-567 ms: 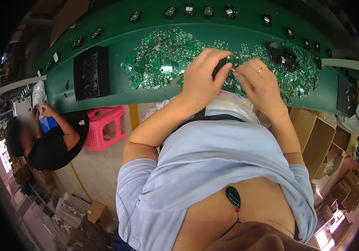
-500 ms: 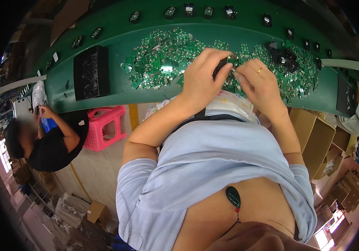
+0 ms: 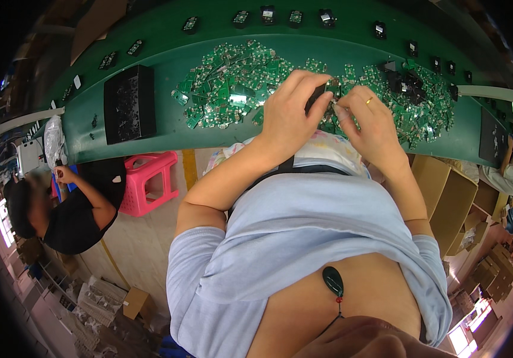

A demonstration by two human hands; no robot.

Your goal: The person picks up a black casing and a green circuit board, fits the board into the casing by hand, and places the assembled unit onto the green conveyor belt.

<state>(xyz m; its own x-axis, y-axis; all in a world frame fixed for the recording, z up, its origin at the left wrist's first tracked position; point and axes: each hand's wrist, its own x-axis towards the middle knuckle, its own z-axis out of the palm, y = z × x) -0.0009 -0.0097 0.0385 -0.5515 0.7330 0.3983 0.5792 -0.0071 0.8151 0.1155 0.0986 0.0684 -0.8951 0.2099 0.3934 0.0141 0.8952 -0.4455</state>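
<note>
Over a green workbench (image 3: 170,122) heaped with circuit boards (image 3: 223,80), the left hand (image 3: 287,113) pinches a black part (image 3: 315,98); the right hand (image 3: 372,120) has fingers bent alongside, grip unclear from here. Two-handed handling; steadiness looks needed next.

The held casing (image 3: 314,100) looks like matt black plastic. The heaped circuit boards (image 3: 223,89) have a glossy green coating with bright, metallic-looking parts that make the pile rough; one patch throws back a white glare. The bench top (image 3: 167,132) is smooth green with a soft sheen, while the conveyor belt (image 3: 358,27) looks darker and flatter. The bin (image 3: 148,107) appears to be dull black plastic. The stool (image 3: 149,194) is smooth pink plastic, and the bag (image 3: 54,143) clear, crinkled, shiny film. The shirt (image 3: 304,209) is soft, creased, matt cloth. A ring (image 3: 369,102) gleams like polished yellow metal; the pendant (image 3: 332,280) is dark, smooth and glossy. The carton (image 3: 435,194) is matt brown cardboard.
</note>
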